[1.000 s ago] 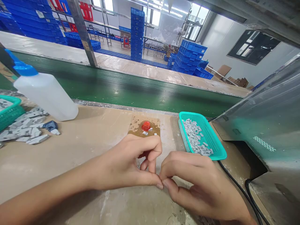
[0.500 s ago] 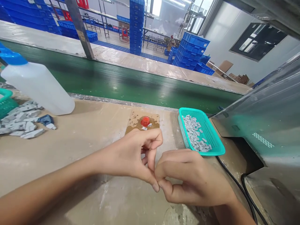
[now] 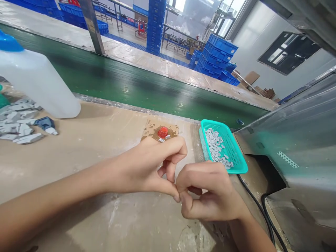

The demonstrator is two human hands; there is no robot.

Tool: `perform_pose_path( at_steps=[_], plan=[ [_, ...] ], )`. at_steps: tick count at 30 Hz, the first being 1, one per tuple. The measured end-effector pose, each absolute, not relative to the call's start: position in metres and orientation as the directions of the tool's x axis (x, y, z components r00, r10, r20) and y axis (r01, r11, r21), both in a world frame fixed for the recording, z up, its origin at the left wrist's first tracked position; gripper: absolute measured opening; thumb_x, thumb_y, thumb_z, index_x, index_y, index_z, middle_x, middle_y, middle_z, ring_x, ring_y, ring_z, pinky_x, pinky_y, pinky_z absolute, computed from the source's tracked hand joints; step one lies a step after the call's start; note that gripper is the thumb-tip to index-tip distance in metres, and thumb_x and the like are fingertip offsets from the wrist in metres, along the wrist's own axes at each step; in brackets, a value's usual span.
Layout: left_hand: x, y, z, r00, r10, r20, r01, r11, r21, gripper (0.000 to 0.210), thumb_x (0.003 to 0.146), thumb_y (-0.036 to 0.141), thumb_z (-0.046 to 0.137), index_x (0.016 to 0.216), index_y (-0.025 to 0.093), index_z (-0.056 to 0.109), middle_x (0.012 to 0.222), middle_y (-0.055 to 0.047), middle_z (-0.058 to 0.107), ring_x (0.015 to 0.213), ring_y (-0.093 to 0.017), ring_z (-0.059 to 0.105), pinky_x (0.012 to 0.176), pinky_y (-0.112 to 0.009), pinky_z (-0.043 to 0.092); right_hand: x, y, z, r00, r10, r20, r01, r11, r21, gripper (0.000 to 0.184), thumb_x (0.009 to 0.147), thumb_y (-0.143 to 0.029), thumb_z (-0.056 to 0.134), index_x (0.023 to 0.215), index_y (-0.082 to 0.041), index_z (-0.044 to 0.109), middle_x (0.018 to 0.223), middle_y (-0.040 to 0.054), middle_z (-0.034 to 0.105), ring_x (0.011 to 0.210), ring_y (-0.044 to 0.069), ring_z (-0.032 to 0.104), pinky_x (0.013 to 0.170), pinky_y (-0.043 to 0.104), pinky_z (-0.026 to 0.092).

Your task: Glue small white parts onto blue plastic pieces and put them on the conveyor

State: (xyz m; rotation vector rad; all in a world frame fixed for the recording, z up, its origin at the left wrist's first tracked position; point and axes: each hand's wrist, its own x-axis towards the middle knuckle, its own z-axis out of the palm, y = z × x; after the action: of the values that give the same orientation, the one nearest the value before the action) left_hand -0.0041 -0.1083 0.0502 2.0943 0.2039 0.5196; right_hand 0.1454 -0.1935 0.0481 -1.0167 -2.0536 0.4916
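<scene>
My left hand and my right hand meet over the bench, fingertips touching. Both are closed in a pinch, and whatever lies between the fingers is hidden. Just beyond them a small red cap-like piece sits on a wet brown board, with small grey-white pieces beside it. Past my right hand stands a turquoise plastic basket partly filled with small grey-white pieces.
A white bottle with a blue top stands at left, by a pile of grey pieces and a dark blue piece. A green conveyor belt runs behind the bench. At right are a metal housing and black cables.
The view has shifted a little, so the bottle and the pile sit further left and higher. My hands stay pinched together, with the right one slightly turned.
</scene>
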Motion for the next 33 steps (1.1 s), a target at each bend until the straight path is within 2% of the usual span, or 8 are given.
perform_pose_path(
  at_steps=[6,14,17,20,23,25,29,33],
  plan=[
    [-0.01,-0.106,0.048,0.821,0.204,0.534,-0.146,-0.828,0.541,0.014,0.079,0.021,0.054,0.065,0.02,0.051,0.052,0.006,0.048,0.049,-0.007,0.039,0.051,-0.02,0.029,0.144,-0.187,0.046,-0.298,0.845,0.444,0.393,0.532,-0.75,0.013,0.055,-0.005,0.042,0.05,-0.017,0.04,0.048,-0.0076,0.03,0.041,0.003,0.022,0.035,0.015,0.02],
    [-0.009,-0.107,0.038,0.692,0.098,0.715,-0.28,-0.877,0.391,0.043,0.09,0.024,0.025,0.055,0.021,0.05,0.044,0.002,0.044,0.041,-0.011,0.032,0.05,-0.029,0.027,0.141,-0.187,0.043,-0.237,0.9,0.367,0.247,0.421,-0.873,0.012,0.054,-0.006,0.043,0.05,-0.017,0.042,0.045,-0.0065,0.035,0.039,0.003,0.026,0.033,0.015,0.019],
    [-0.012,-0.105,0.041,0.745,0.11,0.658,-0.218,-0.892,0.395,0.043,0.09,0.031,0.026,0.059,0.023,0.055,0.046,0.001,0.046,0.043,-0.012,0.035,0.05,-0.029,0.029,0.146,-0.186,0.044,-0.262,0.908,0.328,0.215,0.386,-0.897,0.012,0.058,-0.007,0.045,0.052,-0.017,0.043,0.046,-0.0054,0.04,0.04,0.005,0.033,0.035,0.017,0.027],
    [-0.015,-0.103,0.048,0.796,0.177,0.579,-0.086,-0.913,0.398,0.033,0.084,0.039,0.043,0.058,0.024,0.057,0.046,0.002,0.042,0.045,-0.011,0.036,0.051,-0.027,0.032,0.155,-0.186,0.049,-0.294,0.889,0.351,0.255,0.427,-0.868,0.012,0.064,-0.009,0.048,0.055,-0.017,0.047,0.049,-0.004,0.044,0.044,0.007,0.038,0.041,0.019,0.033],
    [-0.019,-0.103,0.054,0.8,0.246,0.547,0.011,-0.918,0.397,0.03,0.079,0.042,0.053,0.055,0.022,0.054,0.045,0.004,0.037,0.043,-0.01,0.033,0.049,-0.025,0.032,0.162,-0.189,0.056,-0.316,0.86,0.4,0.356,0.499,-0.79,0.024,0.074,-0.013,0.053,0.052,-0.017,0.045,0.047,-0.0047,0.041,0.044,0.006,0.036,0.041,0.019,0.03],
    [-0.021,-0.105,0.055,0.806,0.266,0.528,0.033,-0.912,0.409,0.03,0.078,0.042,0.053,0.055,0.022,0.055,0.045,0.004,0.037,0.043,-0.01,0.032,0.047,-0.025,0.032,0.164,-0.192,0.06,-0.318,0.85,0.42,0.443,0.525,-0.727,0.027,0.077,-0.016,0.055,0.052,-0.017,0.045,0.048,-0.0042,0.042,0.045,0.007,0.037,0.042,0.02,0.031],
    [-0.025,-0.113,0.053,0.82,0.255,0.512,-0.004,-0.893,0.451,0.022,0.081,0.033,0.051,0.063,0.024,0.058,0.046,0.003,0.043,0.045,-0.011,0.039,0.048,-0.026,0.034,0.158,-0.201,0.068,-0.322,0.834,0.449,0.529,0.551,-0.645,0.012,0.079,-0.01,0.051,0.069,-0.016,0.054,0.061,0.0001,0.054,0.055,0.01,0.049,0.05,0.02,0.041],
    [-0.026,-0.118,0.053,0.814,0.209,0.541,-0.084,-0.88,0.467,0.021,0.084,0.022,0.044,0.074,0.026,0.062,0.055,0.001,0.053,0.052,-0.012,0.048,0.055,-0.027,0.038,0.15,-0.21,0.072,-0.355,0.812,0.463,0.574,0.58,-0.578,0.017,0.077,-0.003,0.045,0.077,-0.016,0.056,0.066,0.0017,0.057,0.061,0.011,0.053,0.055,0.021,0.045]
  ],
)
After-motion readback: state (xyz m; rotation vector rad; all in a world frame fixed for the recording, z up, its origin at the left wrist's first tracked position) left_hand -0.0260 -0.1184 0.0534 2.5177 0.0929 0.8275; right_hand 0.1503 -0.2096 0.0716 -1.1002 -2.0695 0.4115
